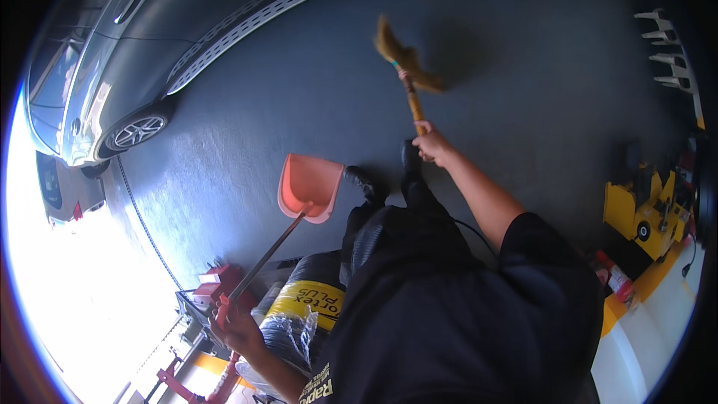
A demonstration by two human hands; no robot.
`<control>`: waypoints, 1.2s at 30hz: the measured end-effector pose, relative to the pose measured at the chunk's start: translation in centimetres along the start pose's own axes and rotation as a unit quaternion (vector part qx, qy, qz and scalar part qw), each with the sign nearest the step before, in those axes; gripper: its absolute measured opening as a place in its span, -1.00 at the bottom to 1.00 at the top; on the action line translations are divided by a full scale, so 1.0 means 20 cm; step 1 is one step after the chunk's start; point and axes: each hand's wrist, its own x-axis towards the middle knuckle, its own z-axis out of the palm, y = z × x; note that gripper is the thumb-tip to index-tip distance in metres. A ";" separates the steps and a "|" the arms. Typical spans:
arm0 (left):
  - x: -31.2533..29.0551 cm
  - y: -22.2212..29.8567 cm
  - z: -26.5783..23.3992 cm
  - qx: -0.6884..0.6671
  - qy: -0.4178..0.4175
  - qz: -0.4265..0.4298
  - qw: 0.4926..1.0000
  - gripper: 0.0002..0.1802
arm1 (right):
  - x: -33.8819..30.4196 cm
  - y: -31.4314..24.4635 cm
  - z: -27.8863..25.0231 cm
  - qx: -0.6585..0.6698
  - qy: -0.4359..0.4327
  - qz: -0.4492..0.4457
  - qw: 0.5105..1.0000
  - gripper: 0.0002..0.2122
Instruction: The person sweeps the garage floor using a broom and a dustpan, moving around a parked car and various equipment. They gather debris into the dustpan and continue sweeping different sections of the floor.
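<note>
Head view: toward 2 o'clock of centre, the right hand [431, 144] is closed around the handle of a straw broom [402, 61], its blurred, flared head at 1 o'clock over the dark floor [516, 90]. At 7 o'clock, the left hand [241, 332] wraps the red grip of a long-handled salmon-pink dustpan [315, 179], its pan near centre toward 9 o'clock. A dark car [149, 45] stands at 10 o'clock.

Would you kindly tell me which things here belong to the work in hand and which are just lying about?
In use:
broom, in the right hand
dustpan, in the left hand

Just about:
dark car
yellow machine
yellow-banded black bundle
</note>
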 end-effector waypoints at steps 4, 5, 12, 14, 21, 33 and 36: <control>0.17 0.00 -0.01 -0.033 0.012 -0.028 0.999 -0.64 | -0.19 -0.03 0.34 -0.005 -0.172 0.033 0.985 -0.49; 0.20 0.00 -0.02 -0.034 -0.005 -0.027 0.999 -0.64 | -0.21 -0.06 0.43 -0.010 -0.201 0.040 0.979 -0.50; 0.70 -0.01 -0.19 0.144 0.063 0.056 0.986 -0.66 | -0.17 -0.29 1.13 -0.016 -0.309 0.090 0.947 -0.59; 0.83 -0.03 -0.23 0.138 0.101 0.056 0.984 -0.67 | -0.04 -0.36 1.30 -0.039 -0.315 0.113 0.942 -0.70; 0.96 -0.06 0.03 0.248 0.078 -0.007 0.966 -0.66 | 0.54 -0.61 1.64 -0.044 -0.274 0.122 0.953 -0.93; 1.06 -0.85 1.41 0.939 -0.082 0.156 0.296 -0.61 | 1.68 -1.57 0.34 0.272 -0.165 0.103 0.942 -0.89; 1.15 -1.13 1.70 0.923 -0.135 0.123 0.338 -0.63 | 1.74 -1.72 -0.22 0.360 -0.129 0.094 0.919 -0.89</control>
